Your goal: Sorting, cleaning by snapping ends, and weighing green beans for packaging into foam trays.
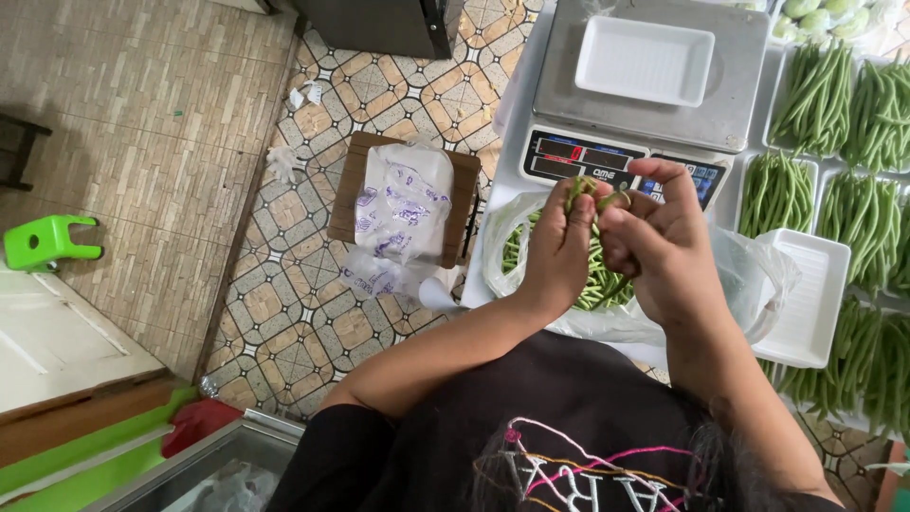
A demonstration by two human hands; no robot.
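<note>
Two hands are working together: your left hand [559, 248] and your right hand [659, 237] are pinching closed on a few slim green beans [592, 190], bent over your fingertips, just above the open plastic bag [758, 275] of beans. Your hands are hiding the beans' lower ends and part of the scale [654, 123] display.

Green beans [595, 194] half-hidden by both hands (bean trays [877, 104] cropped at right edge)
</note>
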